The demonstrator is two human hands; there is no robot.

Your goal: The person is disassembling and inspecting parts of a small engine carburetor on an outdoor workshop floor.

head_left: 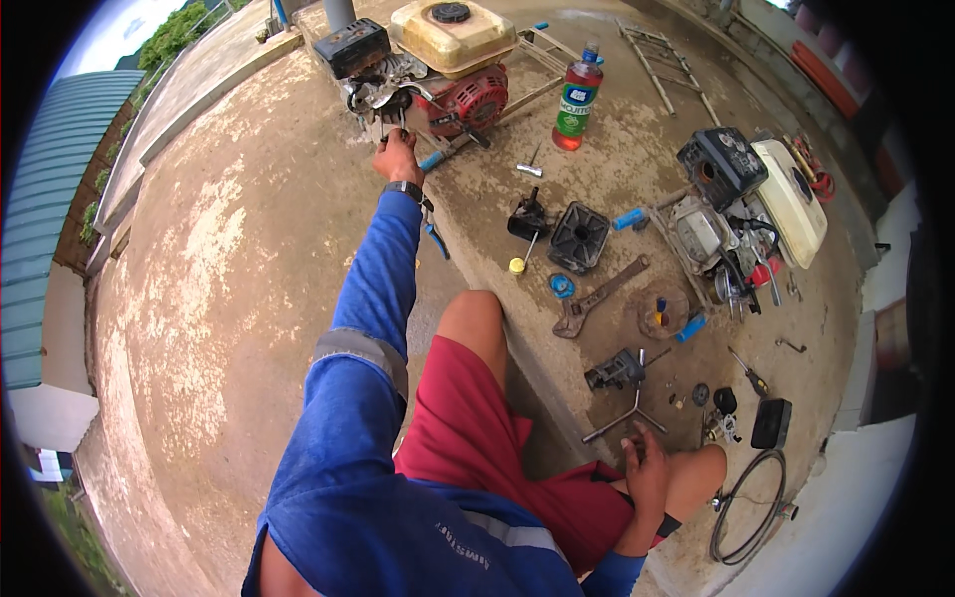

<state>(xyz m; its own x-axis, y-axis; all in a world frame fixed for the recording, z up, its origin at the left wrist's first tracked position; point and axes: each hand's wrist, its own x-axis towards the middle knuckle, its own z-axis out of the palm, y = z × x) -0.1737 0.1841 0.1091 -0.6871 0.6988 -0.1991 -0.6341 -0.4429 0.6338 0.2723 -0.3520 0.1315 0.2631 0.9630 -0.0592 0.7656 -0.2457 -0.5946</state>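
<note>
My left hand (396, 157) reaches far forward in a blue sleeve and grips a small metal tool at the carburettor side of a small petrol engine (438, 70) with a cream tank and red recoil cover. My right hand (645, 468) rests on my right knee, fingers loosely curled, holding nothing that I can see. A Y-shaped socket wrench (627, 410) lies on the concrete just ahead of that hand, beside a small black engine part (615, 371).
A second engine (741, 214) with a white tank lies partly stripped at right. Between them lie a red drink bottle (577, 95), a black air-filter cover (579, 237), a rusty pipe wrench (597, 298), blue-handled pliers (435, 237), screwdrivers, small parts and a coiled hose (748, 507).
</note>
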